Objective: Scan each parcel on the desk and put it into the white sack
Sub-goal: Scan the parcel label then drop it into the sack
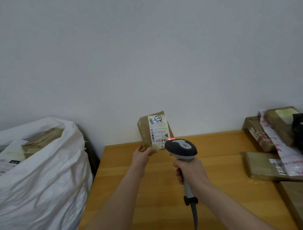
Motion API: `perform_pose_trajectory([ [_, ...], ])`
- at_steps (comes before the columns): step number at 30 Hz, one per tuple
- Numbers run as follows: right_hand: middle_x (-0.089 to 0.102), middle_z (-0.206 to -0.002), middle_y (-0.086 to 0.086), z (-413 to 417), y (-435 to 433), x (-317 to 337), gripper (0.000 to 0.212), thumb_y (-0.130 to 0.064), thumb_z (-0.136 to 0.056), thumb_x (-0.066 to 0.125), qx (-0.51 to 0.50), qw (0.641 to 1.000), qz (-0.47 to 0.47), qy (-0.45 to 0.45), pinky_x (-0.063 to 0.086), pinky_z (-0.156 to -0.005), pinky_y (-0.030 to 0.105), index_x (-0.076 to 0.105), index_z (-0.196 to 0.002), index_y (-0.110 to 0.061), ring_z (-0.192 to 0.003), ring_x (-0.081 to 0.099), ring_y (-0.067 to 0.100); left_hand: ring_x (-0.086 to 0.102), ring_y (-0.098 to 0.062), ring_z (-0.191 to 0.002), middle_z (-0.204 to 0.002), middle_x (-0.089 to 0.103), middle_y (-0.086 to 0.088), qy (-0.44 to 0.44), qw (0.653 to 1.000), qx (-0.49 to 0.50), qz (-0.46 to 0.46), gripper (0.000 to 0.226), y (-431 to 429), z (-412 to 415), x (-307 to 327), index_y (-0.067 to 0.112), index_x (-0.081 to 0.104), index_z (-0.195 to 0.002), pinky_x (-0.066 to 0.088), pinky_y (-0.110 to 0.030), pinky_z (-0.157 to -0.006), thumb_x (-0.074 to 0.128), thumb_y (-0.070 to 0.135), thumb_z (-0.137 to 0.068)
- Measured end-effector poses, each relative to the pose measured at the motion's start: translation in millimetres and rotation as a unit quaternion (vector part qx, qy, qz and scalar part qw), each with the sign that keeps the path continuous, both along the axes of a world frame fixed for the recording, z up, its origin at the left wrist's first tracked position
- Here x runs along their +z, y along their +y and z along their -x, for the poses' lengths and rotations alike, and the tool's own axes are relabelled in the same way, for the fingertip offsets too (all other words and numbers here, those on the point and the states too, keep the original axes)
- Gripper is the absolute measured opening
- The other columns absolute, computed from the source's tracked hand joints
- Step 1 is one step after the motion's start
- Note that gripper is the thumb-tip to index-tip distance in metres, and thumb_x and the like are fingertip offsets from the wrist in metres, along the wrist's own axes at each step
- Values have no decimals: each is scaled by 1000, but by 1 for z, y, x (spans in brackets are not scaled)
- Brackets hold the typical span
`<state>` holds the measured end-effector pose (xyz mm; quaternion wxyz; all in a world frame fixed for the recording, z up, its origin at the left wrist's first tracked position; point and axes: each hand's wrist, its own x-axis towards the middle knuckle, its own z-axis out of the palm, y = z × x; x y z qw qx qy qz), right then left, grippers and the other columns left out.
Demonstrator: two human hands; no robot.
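Cardboard parcel [155, 131] pinched at lower edge by left hand [141, 156] fingers [142, 148]; right hand [191, 172] fingers [179, 176] wrap scanner [182, 147] over desk [158, 202].

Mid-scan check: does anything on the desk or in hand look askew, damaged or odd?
Nothing looks damaged or spilled. The parcel in the left hand is held with its label upside down, though the red line of the scanner sits on the barcode. The pile at the right end of the desk is loosely heaped.

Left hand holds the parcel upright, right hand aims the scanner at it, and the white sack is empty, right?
No: the head view shows parcels inside the white sack. The left hand does hold the parcel upright and the right hand aims the scanner at it.
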<state>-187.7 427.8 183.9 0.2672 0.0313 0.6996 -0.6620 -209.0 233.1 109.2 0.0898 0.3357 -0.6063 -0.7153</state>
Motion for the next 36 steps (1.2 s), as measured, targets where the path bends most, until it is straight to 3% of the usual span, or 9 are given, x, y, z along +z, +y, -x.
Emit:
perform_pose_trajectory([
  [6, 53, -55, 9, -8, -3, 1, 15, 2, -82, 59, 25, 999, 23, 18, 40, -46, 27, 57, -68, -3, -45, 47, 16, 57, -23, -113, -120, 63, -6, 13, 1000, -1, 17, 68, -5, -18, 13, 11, 45, -137, 41, -39, -105, 76, 16, -76],
  [12, 62, -63, 11, 2, -30, 15, 13, -7, -86, 67, 40, 996, 67, 38, 45, -54, 31, 62, -75, -2, -51, 52, 19, 57, -21, -109, -124, 58, -11, 17, 999, 49, 15, 76, -28, -40, 38, 9, 34, -144, 44, -33, -99, 73, 14, -80],
  [14, 65, -74, 12, 9, -50, 23, 8, -10, -85, 70, 42, 995, 76, 49, 49, -58, 31, 64, -86, -3, -62, 57, 19, 58, -16, -100, -114, 60, -7, 19, 998, 58, 23, 65, -41, -52, 55, 10, 40, -140, 46, -28, -88, 70, 14, -83],
  [17, 64, -79, 9, 15, -91, 41, 9, -7, -84, 71, 36, 992, 106, 52, 53, -63, 34, 63, -86, -10, -73, 60, 20, 61, -11, -84, -99, 65, -1, 43, 997, 63, 32, 30, -75, -73, 85, 14, 57, -119, 50, -22, -73, 62, 14, -89],
  [21, 67, -90, 9, 8, -162, 60, 14, -12, -82, 75, 70, 988, 123, 57, 57, -82, 48, 62, -87, -14, -86, 66, 26, 56, -16, -78, -93, 63, -5, 58, 993, 89, 55, 13, -137, -103, 114, 19, 65, -101, 47, -25, -72, 62, 19, -88],
  [23, 66, -88, 9, -1, -204, 69, 14, -12, -82, 74, 96, 985, 131, 56, 56, -85, 50, 60, -86, -14, -80, 65, 25, 53, -17, -80, -91, 58, -5, 60, 991, 103, 63, 6, -173, -117, 124, 21, 66, -92, 45, -25, -72, 62, 21, -88],
  [30, 63, -95, 10, -40, -387, 89, 13, -12, -84, 72, 158, 975, 149, 40, 57, -72, 39, 60, -87, -13, -92, 61, 28, 65, -24, -89, -102, 69, -9, 49, 969, 218, 110, 31, -351, -179, 161, 13, 64, -111, 54, -30, -70, 63, 31, -87],
  [34, 67, -96, 14, -52, -461, 78, 20, -18, -77, 77, 167, 979, 111, 31, 56, -85, 52, 63, -88, -11, -88, 66, 31, 58, -17, -79, -94, 64, -3, -7, 937, 297, 182, 36, -445, -221, 169, 10, 63, -113, 45, -25, -62, 60, 35, -89],
  [36, 69, -101, 17, -48, -485, 63, 34, -24, -68, 81, 156, 984, 86, 28, 56, -84, 55, 65, -93, -8, -93, 68, 36, 56, -17, -83, -104, 63, -5, -65, 918, 305, 246, 38, -476, -234, 160, 10, 60, -120, 45, -24, -59, 55, 35, -92],
])
